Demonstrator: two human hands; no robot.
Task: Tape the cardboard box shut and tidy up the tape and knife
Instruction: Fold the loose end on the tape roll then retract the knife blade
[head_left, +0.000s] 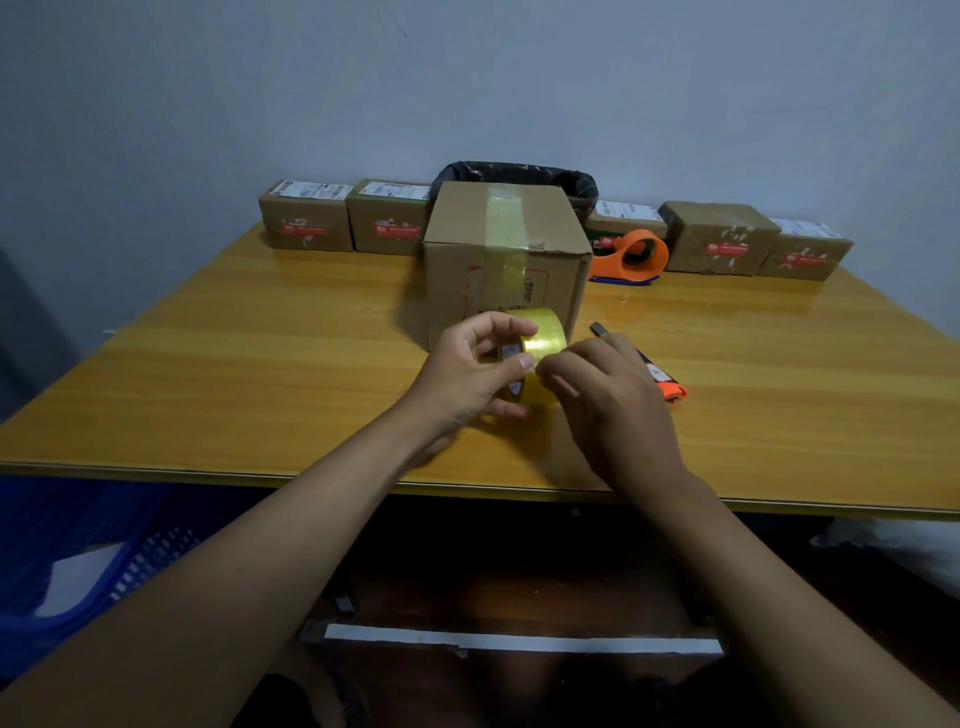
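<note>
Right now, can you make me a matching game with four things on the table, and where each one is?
Things:
1. yellow roll of clear tape
2. big brown cardboard box
3. orange plastic tape dispenser
4. orange and black utility knife

Places:
A. behind the box, to its right
B. partly hidden behind the right hand
C. held in the left hand
D. middle of the table, tape strip across its top

Pairs: 1-C, 2-D, 3-A, 4-B
</note>
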